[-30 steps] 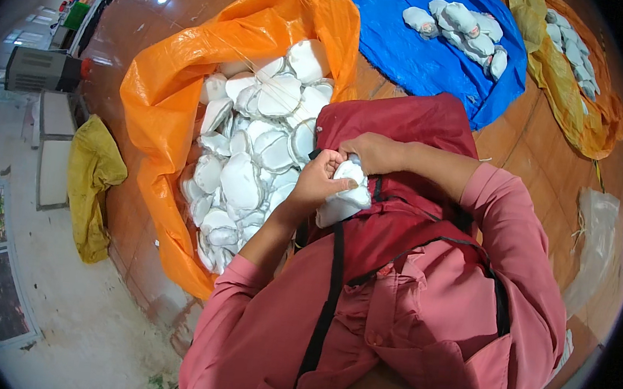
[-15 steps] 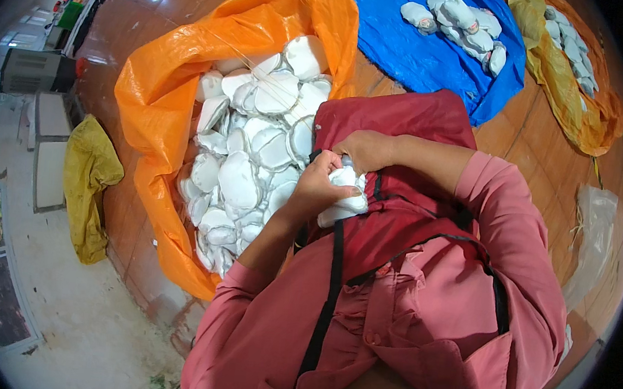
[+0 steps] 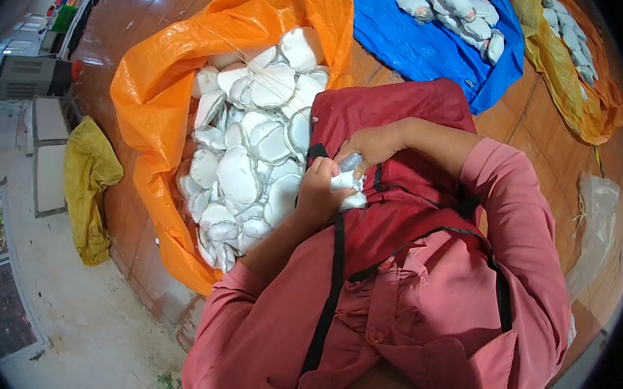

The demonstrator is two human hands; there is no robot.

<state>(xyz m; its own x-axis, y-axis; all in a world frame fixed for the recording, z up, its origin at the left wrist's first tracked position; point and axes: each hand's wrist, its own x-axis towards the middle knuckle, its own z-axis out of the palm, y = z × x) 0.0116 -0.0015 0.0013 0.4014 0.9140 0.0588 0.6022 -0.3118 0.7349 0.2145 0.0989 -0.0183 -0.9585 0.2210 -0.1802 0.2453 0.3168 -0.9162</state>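
Over my lap, my left hand (image 3: 317,193) is closed round a small white cloth piece (image 3: 352,200), thumb lying across it. My right hand (image 3: 378,145) comes in from the right, fingers bent down and closed at the cloth's upper end. A smooth greyish piece (image 3: 350,161) shows between the two hands; I cannot tell what it is or whether it is part of the cloth. Left of my hands, an orange plastic sack (image 3: 154,130) with rolled-down sides holds many flat, rounded white cloth pieces (image 3: 238,175).
A dark red apron (image 3: 418,103) covers my lap. Beyond it, a blue sheet (image 3: 397,49) bears several whitish bundles (image 3: 460,14). At far right lie a yellow-orange sack (image 3: 561,91) with similar pieces and a clear plastic bag (image 3: 593,229). A yellow sack (image 3: 88,188) sits by the left wall.
Both hands have stayed together at the cloth piece, with fingers shifted slightly. More of the greyish piece shows between them, and less of the white cloth is visible below my left thumb.
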